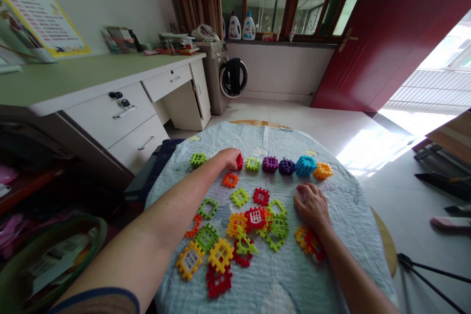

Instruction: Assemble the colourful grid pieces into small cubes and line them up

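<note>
My left hand (231, 158) reaches to the far side of the table, its fingers closed on a red plastic building block (239, 162). That block sits in a row with a light green block (252, 164), a purple block (270, 164), a dark purple block (286, 166), a blue block (305, 165) and a yellow-orange block (323, 170). Left of my forearm stands a green block (198, 159). An orange piece (230, 180) lies just below my left hand. My right hand (312, 204) rests on the cloth with loosely bent fingers, apparently holding nothing.
Several loose lattice pieces, including a green one (207, 237), lie mid-table on a pale blue cloth (294, 279). A yellow and red pair (307, 240) is partly under my right forearm. A desk (110, 76) stands left, a washing machine (217, 71) behind, a tripod leg (423, 265) right.
</note>
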Motion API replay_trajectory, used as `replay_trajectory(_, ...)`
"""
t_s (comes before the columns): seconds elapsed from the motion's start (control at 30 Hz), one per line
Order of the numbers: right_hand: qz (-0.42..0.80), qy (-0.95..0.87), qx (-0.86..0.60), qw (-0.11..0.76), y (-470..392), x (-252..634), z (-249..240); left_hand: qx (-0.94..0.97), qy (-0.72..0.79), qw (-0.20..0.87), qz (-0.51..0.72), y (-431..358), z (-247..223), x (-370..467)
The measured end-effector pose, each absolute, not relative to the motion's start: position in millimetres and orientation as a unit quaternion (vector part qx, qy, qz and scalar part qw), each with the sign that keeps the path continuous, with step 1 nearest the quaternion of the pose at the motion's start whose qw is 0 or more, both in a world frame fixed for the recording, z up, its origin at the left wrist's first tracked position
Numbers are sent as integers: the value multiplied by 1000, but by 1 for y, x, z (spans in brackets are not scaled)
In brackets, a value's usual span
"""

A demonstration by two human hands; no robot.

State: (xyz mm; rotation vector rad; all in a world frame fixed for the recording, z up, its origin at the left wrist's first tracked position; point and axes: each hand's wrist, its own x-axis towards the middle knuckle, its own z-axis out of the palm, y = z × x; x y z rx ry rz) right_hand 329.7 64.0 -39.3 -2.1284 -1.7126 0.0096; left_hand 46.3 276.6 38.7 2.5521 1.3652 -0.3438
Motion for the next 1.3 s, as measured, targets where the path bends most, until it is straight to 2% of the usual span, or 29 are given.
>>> replay_trajectory(0.17,2,-615,-762,206,64,330,-39,875,462,110,-91,277,39,43)
replay_trajectory(0.3,1,-616,-760,208,64,331,-39,895,437,90,3,255,51,30)
replay_trajectory(0.47,0,-617,-760,204,65,330,-39,907,399,112,73,190,61,-5)
replay_trajectory(0.63,0,-611,-768,193,67,330,-38,890,415,152,110,103,46,-45)
replay_trajectory(0.87,5,-608,-774,177,67,330,-37,879,424,200,90,20,30,-62)
replay_trajectory(1.3,-2,-608,-772,183,68,330,-39,885,403,198,126,32,37,-19)
